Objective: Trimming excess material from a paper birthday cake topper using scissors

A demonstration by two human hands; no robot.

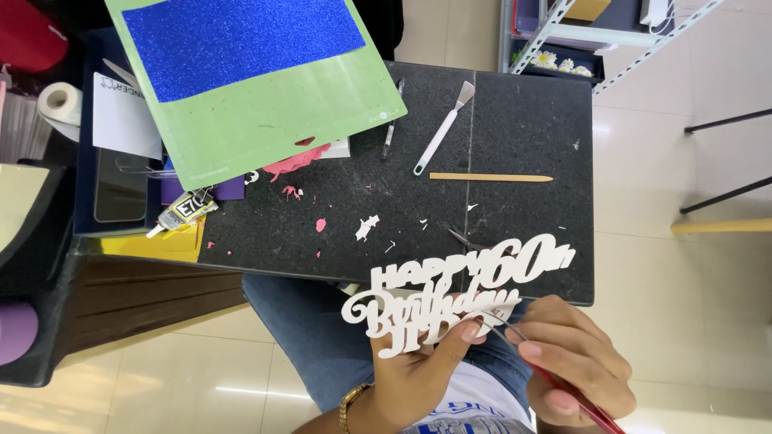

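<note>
Head view, looking down past the near edge of a dark speckled desk (523, 145).

Left hand (418, 374): fingers grasp a white cut-out paper topper (450, 297) of scripted lettering, thumb pressed on its lower part. The topper is held flat-on to the camera, above the lap, its top row overlapping the near edge of the desk. A gold bracelet (352, 399) sits on the left wrist.

Right hand (575, 366): fingers clenched around a thin red-handled tool (575, 402), pen-style. Its fine metal tip points up-left and meets the topper's lower lettering, close to the left thumb. Exact tool type: cannot tell.

On the desk:
- White-handled spatula (441, 130), blade toward the far edge, lying diagonally.
- Wooden stick (490, 177), lying crosswise, just below the spatula.
- Dark pen-like tool (392, 120), left of the spatula.
- Pink paper scraps (293, 165) and small white offcuts (367, 227), scattered over the middle left.
- Green cutting mat (265, 120), tilted, overhanging the desk's far left corner, carrying a sheet of blue glitter paper (241, 36).
- Glue tube (181, 213), at the left edge, under the mat's lower corner.

Off the desk: roll of white paper (60, 103) at far left; pale tiled floor (675, 177) to the right.
</note>
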